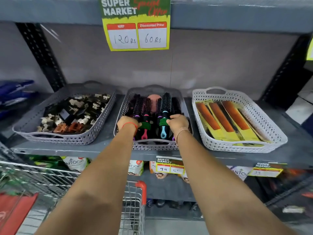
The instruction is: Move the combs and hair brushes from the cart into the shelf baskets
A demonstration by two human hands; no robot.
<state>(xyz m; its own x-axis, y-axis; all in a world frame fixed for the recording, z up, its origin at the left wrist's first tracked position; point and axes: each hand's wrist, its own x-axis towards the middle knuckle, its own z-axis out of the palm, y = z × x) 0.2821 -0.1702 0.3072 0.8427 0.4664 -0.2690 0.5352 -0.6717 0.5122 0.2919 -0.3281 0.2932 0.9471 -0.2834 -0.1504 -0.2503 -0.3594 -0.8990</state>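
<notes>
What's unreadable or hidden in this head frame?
- Fingertips of left hand and right hand: curled down among the round brushes in the middle basket, grip unclear.
- Cart contents: covered by both forearms and cut by the bottom edge.
- Small price tags on the shelf edge: too blurred to read reliably.
- Comb packs in the white basket: label print too small.

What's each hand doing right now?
Left hand: closed on the pink-handled brush in the middle basket.
Right hand: closed on the blue-handled brush.
</notes>
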